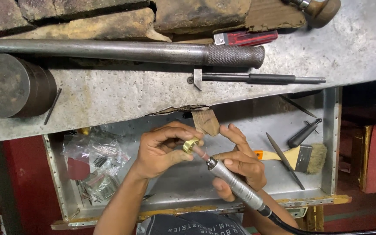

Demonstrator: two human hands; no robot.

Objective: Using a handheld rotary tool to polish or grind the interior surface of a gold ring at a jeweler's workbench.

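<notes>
Little gold ring meets the grinder

The left hand (159, 150) pinches a small gold ring (190, 145) above the tray (331, 143). The right hand (240, 167) grips the grinder (236, 185), tip touching it. The ring looks hard, light and slippery; pinching its sides seems best

I see soft, even light from above, dim red edges, sharp focus mid-frame, and slight blur at the corners.
</notes>
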